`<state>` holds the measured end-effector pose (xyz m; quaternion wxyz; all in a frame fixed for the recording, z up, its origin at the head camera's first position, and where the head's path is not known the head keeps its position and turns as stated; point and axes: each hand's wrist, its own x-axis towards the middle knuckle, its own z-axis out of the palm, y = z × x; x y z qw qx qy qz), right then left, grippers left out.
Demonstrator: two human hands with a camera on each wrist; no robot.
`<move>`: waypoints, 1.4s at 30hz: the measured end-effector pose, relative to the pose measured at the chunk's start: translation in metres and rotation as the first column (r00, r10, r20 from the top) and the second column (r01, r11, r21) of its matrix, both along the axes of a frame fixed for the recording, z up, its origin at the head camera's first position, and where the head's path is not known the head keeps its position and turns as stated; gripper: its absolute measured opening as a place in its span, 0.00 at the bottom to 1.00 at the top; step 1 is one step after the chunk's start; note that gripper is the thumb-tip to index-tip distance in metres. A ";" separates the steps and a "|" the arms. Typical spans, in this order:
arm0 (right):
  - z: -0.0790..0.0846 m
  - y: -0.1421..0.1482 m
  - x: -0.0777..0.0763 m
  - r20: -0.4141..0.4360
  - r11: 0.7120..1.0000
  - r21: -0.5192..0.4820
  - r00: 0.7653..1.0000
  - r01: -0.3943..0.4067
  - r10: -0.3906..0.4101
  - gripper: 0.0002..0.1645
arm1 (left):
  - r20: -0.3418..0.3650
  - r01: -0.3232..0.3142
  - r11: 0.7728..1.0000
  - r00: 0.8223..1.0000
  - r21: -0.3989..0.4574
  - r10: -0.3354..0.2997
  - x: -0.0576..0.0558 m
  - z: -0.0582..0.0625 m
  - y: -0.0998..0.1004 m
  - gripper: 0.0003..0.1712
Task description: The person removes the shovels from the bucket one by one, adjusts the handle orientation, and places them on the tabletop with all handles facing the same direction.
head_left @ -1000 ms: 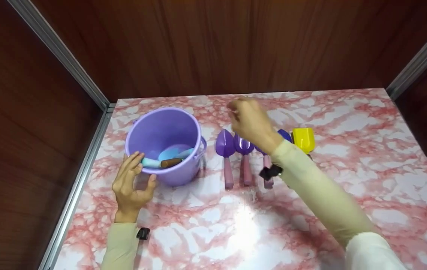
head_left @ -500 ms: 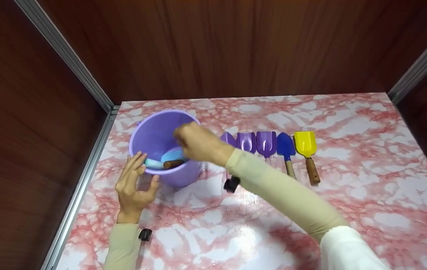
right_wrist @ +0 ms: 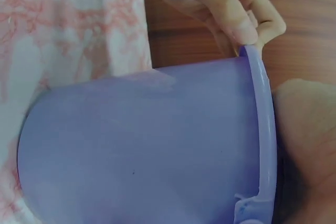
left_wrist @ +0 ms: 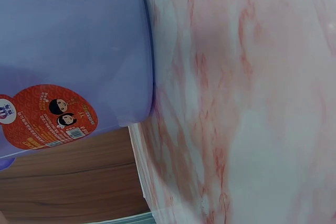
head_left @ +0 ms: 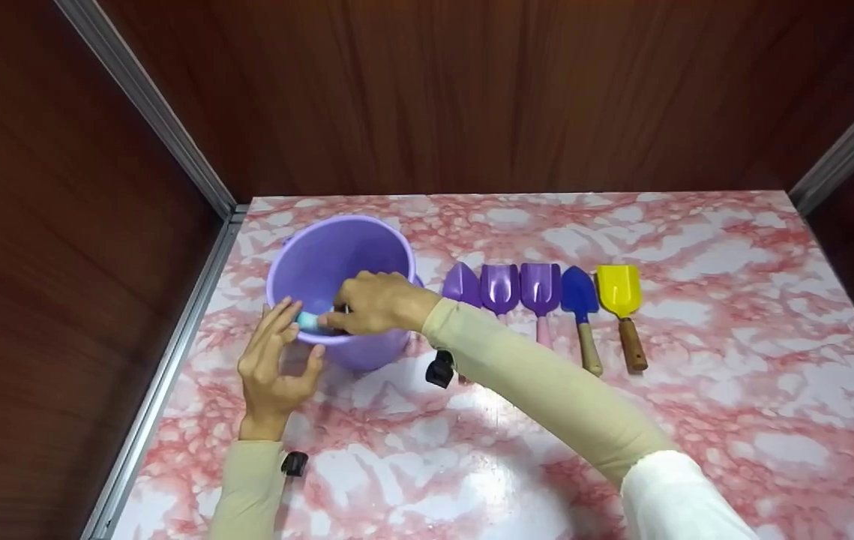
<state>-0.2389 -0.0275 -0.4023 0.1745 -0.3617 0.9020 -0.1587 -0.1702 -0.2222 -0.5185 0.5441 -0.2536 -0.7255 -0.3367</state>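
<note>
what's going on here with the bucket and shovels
A person's left hand holds the rim of a purple bucket. The right hand is inside it, beside a light blue handle; whether it grips anything is unclear. To the bucket's right, three purple shovels, a blue shovel and a yellow shovel lie in a row on the marbled table.

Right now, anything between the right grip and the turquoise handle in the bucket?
Nothing visible: the right grip is over the bucket, right beside the turquoise handle. What lies beneath the grip is hidden.
</note>
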 end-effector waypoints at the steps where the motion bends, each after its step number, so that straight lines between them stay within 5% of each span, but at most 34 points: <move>1: 0.001 -0.001 0.000 0.011 1.000 0.020 1.000 -0.002 0.002 0.28 | 0.001 -0.002 1.000 1.000 -0.001 0.002 0.000 0.000 0.000 0.28; 13: 0.017 -0.009 -0.003 0.102 0.988 0.151 0.994 0.028 -0.043 0.12 | -0.011 0.018 1.000 1.000 0.003 -0.018 0.001 0.003 0.001 0.28; 24: 0.028 -0.020 -0.015 0.127 0.933 0.360 0.990 0.010 -0.059 0.14 | -0.011 0.010 1.000 1.000 0.003 -0.010 0.000 0.002 -0.001 0.27; 32: 0.020 -0.028 -0.020 0.079 0.901 0.433 0.994 0.034 -0.076 0.14 | -0.010 0.012 1.000 1.000 -0.004 -0.012 -0.001 0.000 -0.002 0.27; 42: 0.009 -0.034 -0.023 0.022 0.866 0.458 0.972 0.198 -0.234 0.27 | -0.017 -0.003 1.000 1.000 -0.010 0.003 0.000 -0.001 -0.002 0.27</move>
